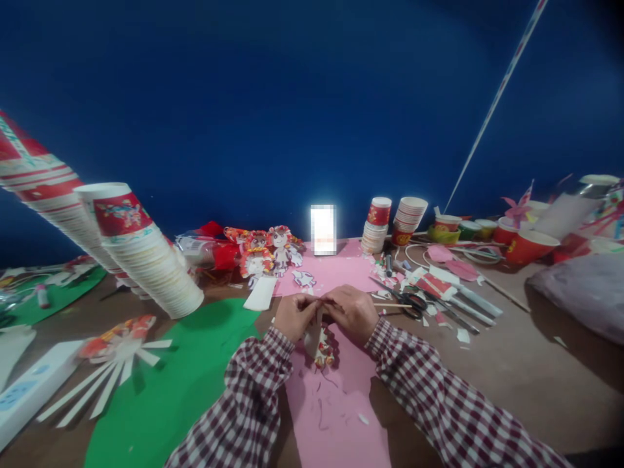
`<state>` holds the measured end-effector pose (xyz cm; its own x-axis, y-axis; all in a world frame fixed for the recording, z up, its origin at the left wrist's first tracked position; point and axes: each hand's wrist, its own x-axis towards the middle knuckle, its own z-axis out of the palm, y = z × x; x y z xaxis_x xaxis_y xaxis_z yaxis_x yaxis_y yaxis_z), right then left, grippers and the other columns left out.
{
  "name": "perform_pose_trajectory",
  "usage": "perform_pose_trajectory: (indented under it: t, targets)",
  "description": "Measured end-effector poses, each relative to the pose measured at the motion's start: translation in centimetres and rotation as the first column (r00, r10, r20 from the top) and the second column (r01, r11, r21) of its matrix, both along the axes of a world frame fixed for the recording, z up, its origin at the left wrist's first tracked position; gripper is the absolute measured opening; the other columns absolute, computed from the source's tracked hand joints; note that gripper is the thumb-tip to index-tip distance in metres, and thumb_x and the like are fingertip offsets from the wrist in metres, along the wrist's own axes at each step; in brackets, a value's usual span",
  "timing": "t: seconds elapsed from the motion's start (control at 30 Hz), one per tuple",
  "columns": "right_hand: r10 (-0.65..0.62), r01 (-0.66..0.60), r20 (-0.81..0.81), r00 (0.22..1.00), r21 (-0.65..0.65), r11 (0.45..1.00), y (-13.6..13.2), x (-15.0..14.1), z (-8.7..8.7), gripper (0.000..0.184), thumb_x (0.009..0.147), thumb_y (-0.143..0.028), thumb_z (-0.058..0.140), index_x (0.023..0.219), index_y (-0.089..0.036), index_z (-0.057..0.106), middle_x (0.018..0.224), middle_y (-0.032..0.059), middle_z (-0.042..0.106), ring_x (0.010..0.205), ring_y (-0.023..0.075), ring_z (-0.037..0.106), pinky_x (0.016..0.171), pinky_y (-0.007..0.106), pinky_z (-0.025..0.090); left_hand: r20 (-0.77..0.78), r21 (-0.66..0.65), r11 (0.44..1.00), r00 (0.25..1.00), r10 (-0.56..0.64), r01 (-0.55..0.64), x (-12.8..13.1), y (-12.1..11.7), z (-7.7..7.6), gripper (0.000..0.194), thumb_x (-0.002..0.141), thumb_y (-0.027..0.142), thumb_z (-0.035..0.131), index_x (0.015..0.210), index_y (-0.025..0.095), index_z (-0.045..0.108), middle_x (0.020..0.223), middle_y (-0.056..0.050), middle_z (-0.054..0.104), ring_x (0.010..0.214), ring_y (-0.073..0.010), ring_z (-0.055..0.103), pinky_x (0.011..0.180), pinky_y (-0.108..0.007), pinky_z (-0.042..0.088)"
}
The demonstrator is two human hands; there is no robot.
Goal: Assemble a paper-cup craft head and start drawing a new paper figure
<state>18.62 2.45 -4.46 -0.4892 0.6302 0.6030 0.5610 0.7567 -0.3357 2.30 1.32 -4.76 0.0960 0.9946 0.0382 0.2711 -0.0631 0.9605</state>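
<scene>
Above a pink paper sheet [336, 416], my left hand [298, 316] and my right hand [355, 313] meet with fingertips pinched together. Between them hangs a small paper cutout [318, 344], white on one side with red and orange patterned edges. Both hands are closed on its upper part, and the fingers hide where they grip it. Small scraps and dark shreds lie on the pink sheet below. Just beyond my hands lie several paper figure cutouts [280, 250] with orange trim, and a white paper piece [260, 293].
Tall stacks of paper cups [141, 260] lean at left near a green sheet [170, 377] and a strip-cut paper piece [121, 351]. Scissors [414, 303], markers and paper scraps lie to the right. Shorter cup stacks [374, 237] stand at the back, beside a lit screen [323, 229].
</scene>
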Motion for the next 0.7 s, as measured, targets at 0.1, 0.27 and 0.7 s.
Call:
perform_pose_trajectory:
  t: [0.1, 0.27, 0.7]
  targets:
    - [0.006, -0.006, -0.017, 1.000, -0.009, 1.000, -0.03, -0.01, 0.00, 0.013, 0.084, -0.021, 0.047, 0.087, -0.018, 0.060, 0.079, 0.0034, 0.061, 0.077, 0.0151, 0.052, 0.070, 0.026, 0.040, 0.030, 0.004, 1.000, 0.999, -0.012, 0.012, -0.07, 0.10, -0.25, 0.027, 0.068, 0.035, 0.058, 0.077, 0.011, 0.065, 0.059, -0.003, 0.064, 0.049, -0.0112, 0.054, 0.046, -0.020, 0.041]
    - [0.008, -0.009, -0.025, 1.000, -0.011, 1.000, -0.08, -0.05, -0.06, 0.013, 0.083, -0.021, 0.048, 0.087, -0.018, 0.060, 0.079, 0.0035, 0.061, 0.077, 0.0150, 0.052, 0.072, 0.026, 0.039, 0.043, 0.017, 0.999, 0.999, -0.031, 0.030, -0.14, 0.16, -0.44, 0.025, 0.069, 0.031, 0.058, 0.081, 0.010, 0.064, 0.061, -0.004, 0.064, 0.050, -0.0111, 0.054, 0.047, -0.020, 0.041]
    - [0.013, -0.013, -0.016, 1.000, -0.015, 1.000, 0.00, -0.06, -0.29, 0.015, 0.085, -0.022, 0.046, 0.088, -0.018, 0.060, 0.081, 0.0040, 0.061, 0.078, 0.0152, 0.051, 0.072, 0.027, 0.039, -0.008, 0.035, 0.999, 1.000, 0.002, -0.001, -0.16, 0.32, -0.91, 0.028, 0.068, 0.032, 0.058, 0.084, 0.009, 0.063, 0.074, -0.008, 0.067, 0.062, -0.0154, 0.059, 0.055, -0.024, 0.045]
